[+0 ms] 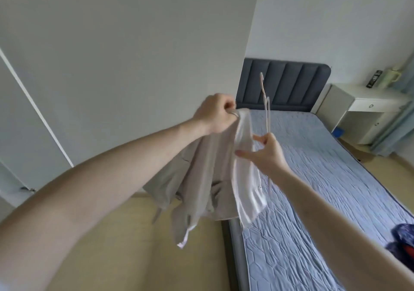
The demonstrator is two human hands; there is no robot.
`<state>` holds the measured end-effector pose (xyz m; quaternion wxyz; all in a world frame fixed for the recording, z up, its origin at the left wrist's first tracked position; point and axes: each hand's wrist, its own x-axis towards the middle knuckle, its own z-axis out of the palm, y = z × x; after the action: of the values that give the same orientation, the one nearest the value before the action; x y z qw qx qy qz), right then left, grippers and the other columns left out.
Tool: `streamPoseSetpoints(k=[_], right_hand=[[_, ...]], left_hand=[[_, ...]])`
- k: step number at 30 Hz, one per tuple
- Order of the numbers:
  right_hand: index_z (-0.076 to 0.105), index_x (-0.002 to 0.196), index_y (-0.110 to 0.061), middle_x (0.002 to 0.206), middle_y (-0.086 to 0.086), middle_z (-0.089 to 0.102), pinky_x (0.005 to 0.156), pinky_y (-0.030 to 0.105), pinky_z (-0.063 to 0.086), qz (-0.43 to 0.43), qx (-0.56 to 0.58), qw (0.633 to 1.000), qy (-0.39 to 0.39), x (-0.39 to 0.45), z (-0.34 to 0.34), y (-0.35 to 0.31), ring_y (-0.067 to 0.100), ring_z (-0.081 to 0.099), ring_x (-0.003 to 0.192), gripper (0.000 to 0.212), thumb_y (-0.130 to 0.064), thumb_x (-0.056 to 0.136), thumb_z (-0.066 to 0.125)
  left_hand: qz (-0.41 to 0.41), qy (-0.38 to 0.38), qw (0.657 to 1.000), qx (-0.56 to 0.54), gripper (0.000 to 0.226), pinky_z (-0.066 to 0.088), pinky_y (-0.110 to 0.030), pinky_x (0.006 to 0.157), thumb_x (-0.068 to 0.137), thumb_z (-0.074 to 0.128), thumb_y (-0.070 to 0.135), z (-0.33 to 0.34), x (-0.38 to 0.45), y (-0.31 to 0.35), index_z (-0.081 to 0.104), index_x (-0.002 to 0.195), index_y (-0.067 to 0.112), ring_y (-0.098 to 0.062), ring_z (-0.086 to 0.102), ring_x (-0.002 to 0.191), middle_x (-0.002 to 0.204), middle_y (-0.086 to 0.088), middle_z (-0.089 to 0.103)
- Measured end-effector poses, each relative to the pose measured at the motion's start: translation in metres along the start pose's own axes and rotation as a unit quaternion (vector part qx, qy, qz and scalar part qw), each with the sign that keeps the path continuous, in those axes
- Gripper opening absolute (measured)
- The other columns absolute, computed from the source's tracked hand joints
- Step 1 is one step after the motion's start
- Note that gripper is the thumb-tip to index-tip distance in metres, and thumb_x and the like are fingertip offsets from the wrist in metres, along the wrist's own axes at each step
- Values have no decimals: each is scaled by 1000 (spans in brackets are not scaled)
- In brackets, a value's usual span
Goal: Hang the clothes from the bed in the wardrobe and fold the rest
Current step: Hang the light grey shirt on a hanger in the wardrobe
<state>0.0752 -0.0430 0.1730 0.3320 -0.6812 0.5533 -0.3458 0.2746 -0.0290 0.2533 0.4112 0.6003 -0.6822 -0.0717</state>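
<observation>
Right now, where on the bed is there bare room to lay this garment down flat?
The blue mattress lies bare from the headboard down its whole middle. Only the near right edge is crowded, by a dark bundle of clothes. The left hand grips the beige garment; the right hand pinches the hanger.

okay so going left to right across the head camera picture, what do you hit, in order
White wardrobe door → left hand gripping a beige garment → right hand holding a pale hanger → blue quilted bed → white bedside desk.
</observation>
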Motion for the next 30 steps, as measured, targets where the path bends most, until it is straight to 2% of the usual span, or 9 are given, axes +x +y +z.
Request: streamPoseSetpoints(k=[3,5,7,11,14,18,21,25,30], right_hand=[[47,85,-10,80,4,55,51,42,53,36,93,995,21,0,18,-13,19,56,67,43,-23,75,87],[43,77,-13,73,8,51,43,32,52,59,185,980,46,7,12,-13,23,56,63,28,-7,87,69],[40,74,-15,70,7,45,45,29,53,64,225,970,73,12,2,-9,22,51,64,27,-1,89,57],[40,68,-17,65,1,40,45,28,51,34,215,971,100,22,-10,-3,15,46,57,27,-2,85,55],[41,67,-16,62,0,42,44,30,51,37,180,977,110,29,-18,12,13,49,50,25,-4,84,56],[44,75,-15,71,8,53,45,33,53,88,29,993,69,27,-19,49,25,60,50,20,-7,89,55],[48,83,-14,87,4,64,43,26,47,127,-78,989,10,17,-9,60,17,62,41,17,-15,85,65],[46,95,-13,104,-30,61,38,21,41,45,-26,997,-60,5,19,32,6,50,35,50,-28,75,90],[36,81,-19,58,-18,53,42,28,41,12,96,993,-62,7,28,-12,13,42,45,29,-5,80,61]], left_hand=[[-5,-18,999,-28,19,36,-32,55,68,55,32,22,3,15,43,60,20,-19,41,59,52,8,44],[-16,-20,999,29,40,35,-30,54,63,68,56,18,2,-6,46,63,23,-18,48,59,55,11,51],[-29,-111,982,149,67,40,-29,54,48,72,85,9,-10,-46,54,70,24,-17,58,64,63,12,58],[-74,-289,890,344,46,50,-29,64,69,74,65,13,-76,-140,63,79,21,-26,70,84,67,9,52],[-173,-287,877,344,38,47,-34,78,83,58,63,7,-109,-190,57,79,25,-26,65,90,90,2,67],[-341,-120,929,80,17,42,-31,74,94,66,37,-9,-100,-198,66,83,23,-31,68,102,104,-10,75],[-252,4,968,18,15,40,-32,66,84,61,26,-20,-64,-151,61,73,16,-30,65,84,74,-1,66],[-31,-40,993,106,13,39,-33,57,67,52,23,-23,-34,-68,43,63,13,-27,44,60,54,0,47],[33,-48,994,89,12,35,-31,53,66,58,17,-11,-19,-18,47,60,19,-26,46,61,55,2,50]])
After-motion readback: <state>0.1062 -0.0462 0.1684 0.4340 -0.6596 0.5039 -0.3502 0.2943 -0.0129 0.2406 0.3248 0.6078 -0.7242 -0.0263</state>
